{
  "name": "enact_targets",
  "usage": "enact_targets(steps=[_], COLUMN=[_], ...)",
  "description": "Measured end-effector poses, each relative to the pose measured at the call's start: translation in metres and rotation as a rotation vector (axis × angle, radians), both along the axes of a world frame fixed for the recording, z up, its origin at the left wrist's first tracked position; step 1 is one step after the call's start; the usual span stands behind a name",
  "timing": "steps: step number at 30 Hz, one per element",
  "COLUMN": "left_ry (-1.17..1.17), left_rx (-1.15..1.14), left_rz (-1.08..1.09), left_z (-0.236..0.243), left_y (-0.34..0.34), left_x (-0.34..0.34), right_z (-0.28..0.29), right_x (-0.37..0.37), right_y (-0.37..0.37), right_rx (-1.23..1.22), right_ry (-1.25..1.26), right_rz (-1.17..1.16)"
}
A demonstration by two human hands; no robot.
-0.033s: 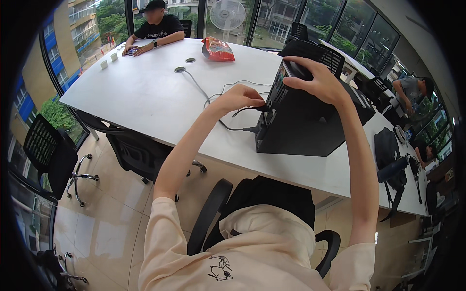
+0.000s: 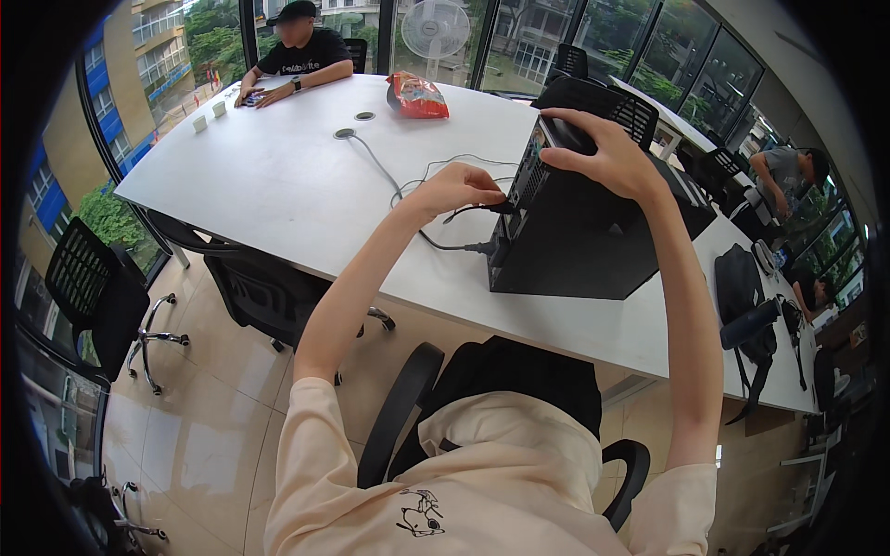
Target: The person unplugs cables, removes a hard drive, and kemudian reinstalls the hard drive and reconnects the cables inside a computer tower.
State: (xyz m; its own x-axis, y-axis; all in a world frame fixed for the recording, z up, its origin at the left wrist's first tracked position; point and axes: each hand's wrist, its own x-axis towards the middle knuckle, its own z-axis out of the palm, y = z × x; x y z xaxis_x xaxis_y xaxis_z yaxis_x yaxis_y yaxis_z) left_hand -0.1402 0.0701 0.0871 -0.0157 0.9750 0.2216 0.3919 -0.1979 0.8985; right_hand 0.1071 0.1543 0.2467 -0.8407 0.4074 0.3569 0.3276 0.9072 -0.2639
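Observation:
A black computer tower stands on the white table in front of me, its back panel with ports facing left. At that panel, my left hand is closed, with thumb and fingertips pinching the black plug of a cable. The plug sits against the ports; how far in it is, I cannot tell. Below it a thick power cord ends in a plug at the tower's lower back. My right hand grips the tower's top rear edge, thumb and fingers spread over it.
A grey cable runs from a round table grommet toward the tower. Farther back lie a red bag and two paper cups; a person sits there. A backpack and dark bottle are at right. Chairs stand left.

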Motion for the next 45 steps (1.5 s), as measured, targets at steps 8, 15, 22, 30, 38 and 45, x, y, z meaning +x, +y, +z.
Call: enact_targets(steps=[8, 15, 22, 30, 38, 45], left_ry=[-0.309, -0.441, -0.277, -0.441, -0.189, 0.083], left_rx=[-0.141, -0.182, -0.149, -0.209, -0.226, -0.22], left_rz=[-0.086, -0.178, -0.14, -0.194, -0.14, -0.198], left_z=[-0.014, -0.015, -0.008, -0.015, 0.004, 0.011], left_y=[0.017, 0.016, 0.022, 0.021, -0.009, 0.006], left_x=[-0.008, -0.005, 0.01, 0.008, -0.006, -0.001], right_z=[-0.007, -0.006, -0.008, -0.004, 0.001, 0.002], right_x=[-0.004, -0.004, -0.001, -0.003, 0.007, 0.006], right_y=[0.008, 0.003, 0.008, 0.002, 0.0, 0.001], right_rx=[0.053, 0.03, 0.033, 0.049, 0.033, 0.01], right_ry=[0.077, 0.077, 0.075, 0.086, 0.028, 0.012], right_rz=[0.005, 0.004, 0.004, 0.034, -0.003, -0.003])
